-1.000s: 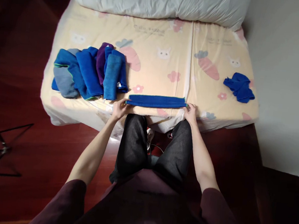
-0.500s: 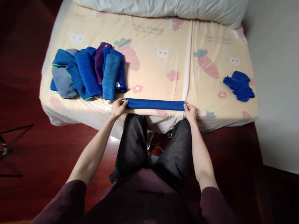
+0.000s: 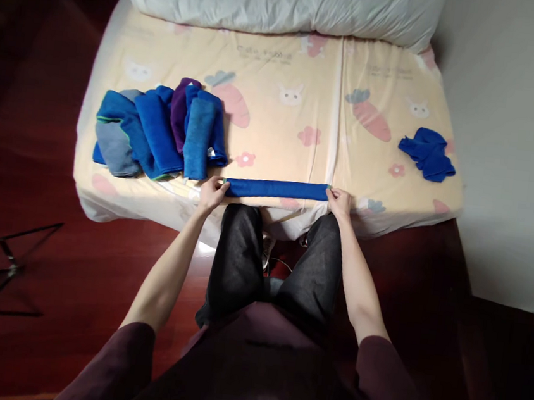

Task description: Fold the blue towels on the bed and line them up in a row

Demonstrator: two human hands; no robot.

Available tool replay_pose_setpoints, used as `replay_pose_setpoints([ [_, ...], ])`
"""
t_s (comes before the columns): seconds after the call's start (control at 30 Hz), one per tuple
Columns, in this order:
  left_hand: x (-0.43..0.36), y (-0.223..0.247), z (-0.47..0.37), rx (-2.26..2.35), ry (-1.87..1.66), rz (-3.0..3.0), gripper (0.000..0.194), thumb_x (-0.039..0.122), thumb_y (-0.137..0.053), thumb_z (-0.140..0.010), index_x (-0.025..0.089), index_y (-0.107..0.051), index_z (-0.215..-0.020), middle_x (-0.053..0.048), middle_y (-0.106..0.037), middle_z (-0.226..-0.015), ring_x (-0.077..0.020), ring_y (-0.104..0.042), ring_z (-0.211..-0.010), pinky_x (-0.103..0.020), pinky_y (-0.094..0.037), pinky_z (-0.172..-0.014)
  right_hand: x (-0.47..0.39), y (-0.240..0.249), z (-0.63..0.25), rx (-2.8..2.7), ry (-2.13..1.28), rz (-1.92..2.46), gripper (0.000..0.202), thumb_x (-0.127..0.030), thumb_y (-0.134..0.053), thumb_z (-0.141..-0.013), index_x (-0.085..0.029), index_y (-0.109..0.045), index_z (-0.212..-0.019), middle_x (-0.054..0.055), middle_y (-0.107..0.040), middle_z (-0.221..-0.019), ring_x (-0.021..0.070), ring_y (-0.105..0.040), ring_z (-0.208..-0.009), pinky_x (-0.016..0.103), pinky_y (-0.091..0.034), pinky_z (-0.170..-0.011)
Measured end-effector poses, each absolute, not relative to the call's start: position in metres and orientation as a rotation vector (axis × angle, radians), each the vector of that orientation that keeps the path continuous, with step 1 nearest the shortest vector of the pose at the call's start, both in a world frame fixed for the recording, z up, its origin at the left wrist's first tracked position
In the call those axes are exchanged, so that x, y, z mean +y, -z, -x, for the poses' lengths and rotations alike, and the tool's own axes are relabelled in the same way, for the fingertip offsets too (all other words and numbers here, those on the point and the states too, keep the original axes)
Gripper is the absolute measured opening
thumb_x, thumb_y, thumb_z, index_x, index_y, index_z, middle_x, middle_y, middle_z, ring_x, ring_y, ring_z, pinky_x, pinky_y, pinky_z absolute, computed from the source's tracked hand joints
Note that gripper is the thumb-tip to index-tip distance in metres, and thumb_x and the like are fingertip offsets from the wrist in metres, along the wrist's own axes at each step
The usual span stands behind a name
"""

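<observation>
A blue towel [image 3: 276, 189], folded into a long narrow strip, is stretched level along the near edge of the bed [image 3: 273, 143]. My left hand [image 3: 212, 193] pinches its left end, and my right hand [image 3: 340, 202] pinches the right end. Green trim shows at both ends beside my fingers. Just beyond my left hand lies a heap of folded towels [image 3: 160, 125] in blue, grey-blue and purple. Off to the right, apart from my right hand, rests a crumpled blue cloth [image 3: 427, 154].
A pale quilt [image 3: 283, 1] is bunched across the far end of the bed. On the right rises a light wall [image 3: 514, 156]. Black stand legs [image 3: 9, 268] rest on the dark red floor [image 3: 84, 308] at left. My knees touch or nearly touch the bed's front.
Both hands keep their pinch on the towel strip, which stays almost in place. The view has shifted very slightly; the heap and the crumpled cloth lie as before.
</observation>
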State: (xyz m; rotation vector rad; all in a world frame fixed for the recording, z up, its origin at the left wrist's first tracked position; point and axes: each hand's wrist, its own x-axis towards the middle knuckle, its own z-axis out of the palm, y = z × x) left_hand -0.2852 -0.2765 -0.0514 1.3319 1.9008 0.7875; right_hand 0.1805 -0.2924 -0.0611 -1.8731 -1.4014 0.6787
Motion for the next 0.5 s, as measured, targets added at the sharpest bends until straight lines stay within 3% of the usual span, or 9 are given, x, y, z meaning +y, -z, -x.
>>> replay_pose_setpoints([
  [0.13, -0.316, 0.037, 0.273, 2.045, -1.05, -1.169, 0.03, 0.036, -0.068, -0.089, 0.019, -0.064, -0.113, -0.009, -0.074, -0.099, -0.023, -0.072, -0.09, -0.035, -0.058, -0.086, -0.298, 0.047, -0.174, -1.594, -0.387, 1.863, 0.031, -0.034, -0.063, -0.092, -0.017, -0.076, -0.115, 0.017, -0.077, -0.116, 0.0344, -0.068, -0.118, 0.052, -0.05, -0.112],
  [0.23, -0.352, 0.03, 0.242, 1.79, -1.047, -0.773, 0.021, 0.034, -0.07, -0.089, 0.02, -0.064, -0.104, -0.007, -0.074, -0.095, -0.019, -0.072, -0.084, -0.029, -0.059, -0.075, -0.298, 0.035, -0.159, -1.843, -0.342, 1.682, 0.038, -0.028, -0.056, -0.098, -0.02, -0.071, -0.132, 0.015, -0.067, -0.142, 0.0337, -0.057, -0.137, 0.055, -0.041, -0.121],
  [0.3, -0.364, 0.028, 0.214, 1.455, -1.003, -0.557, 0.017, 0.031, -0.071, -0.09, 0.018, -0.066, -0.1, -0.01, -0.076, -0.103, -0.018, -0.075, -0.088, -0.028, -0.06, -0.078, -0.293, 0.03, -0.145, -2.012, -0.425, 1.559, 0.039, -0.03, -0.054, -0.101, -0.022, -0.07, -0.136, 0.012, -0.065, -0.147, 0.0323, -0.055, -0.14, 0.054, -0.039, -0.123],
  [0.4, -0.354, 0.026, 0.176, 1.148, -1.052, -0.29, 0.014, 0.026, -0.076, -0.089, 0.017, -0.07, -0.097, -0.014, -0.076, -0.114, -0.0202, -0.076, -0.104, -0.031, -0.06, -0.095, -0.279, 0.028, -0.126, -2.211, -0.555, 1.477, 0.041, -0.035, -0.055, -0.103, -0.022, -0.068, -0.14, 0.013, -0.066, -0.146, 0.0333, -0.057, -0.138, 0.055, -0.04, -0.121],
  [0.5, -0.326, 0.028, 0.155, 1.16, -1.136, -0.069, 0.017, 0.025, -0.083, -0.086, 0.019, -0.067, -0.088, -0.009, -0.074, -0.094, -0.0191, -0.075, -0.096, -0.033, -0.059, -0.1, -0.264, 0.027, -0.118, -2.349, -0.622, 1.48, 0.041, -0.036, -0.057, -0.103, -0.021, -0.069, -0.139, 0.015, -0.069, -0.142, 0.0354, -0.061, -0.131, 0.056, -0.044, -0.117],
])
